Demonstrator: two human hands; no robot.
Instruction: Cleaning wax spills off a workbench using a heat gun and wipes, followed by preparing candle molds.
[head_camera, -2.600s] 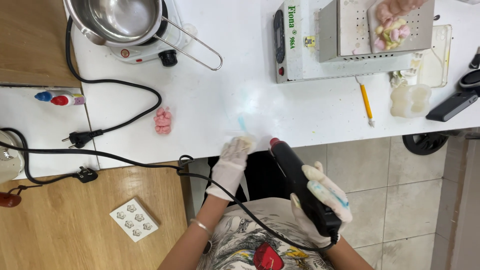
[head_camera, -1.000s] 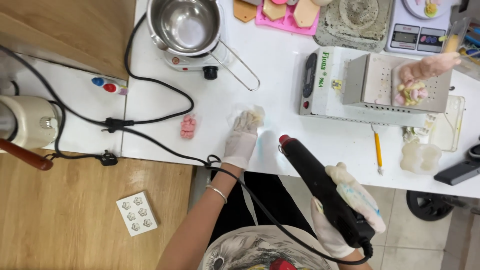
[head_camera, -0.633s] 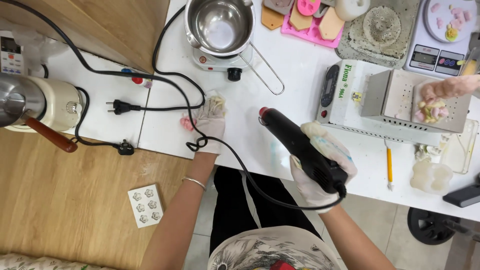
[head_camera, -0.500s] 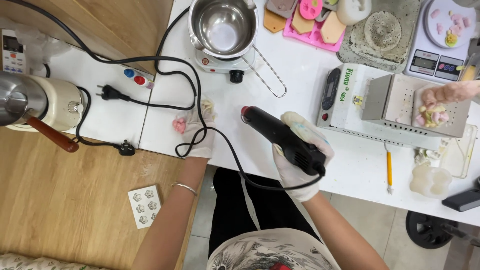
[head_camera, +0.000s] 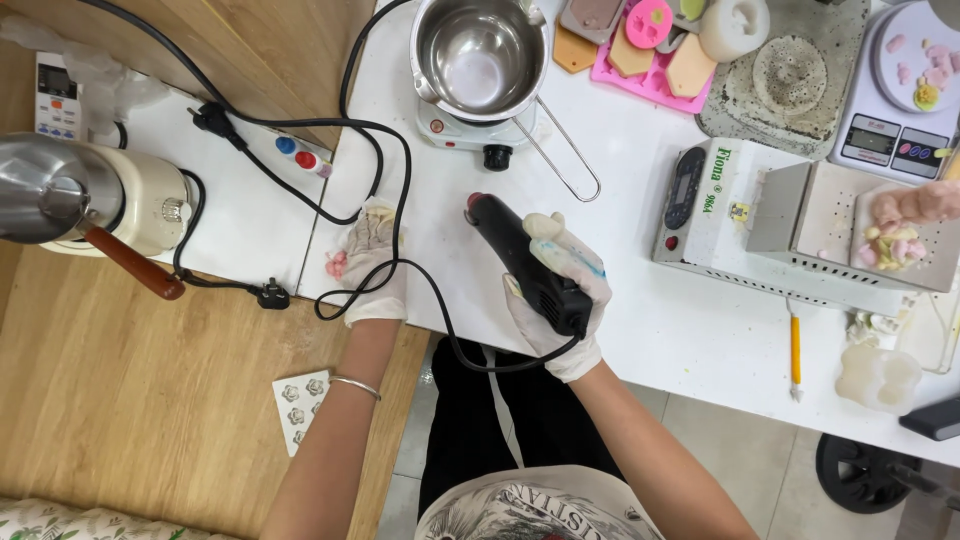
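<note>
Head view: right hand (head_camera: 556, 290) grips black heat gun (head_camera: 520, 255).

The scene is bright and evenly lit from above. The white tabletop (head_camera: 640, 310) looks a little washed out, with only soft, short shadows under the things on it. The steel pot (head_camera: 482, 52) shows small glare spots. The picture is sharp in the centre, and straight edges bend slightly toward the borders.

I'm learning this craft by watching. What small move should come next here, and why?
Probably swing the black heat gun left: its nozzle points at bare white table, while the left hand rests beside the small pink wax piece. The right hand grips it.
</note>
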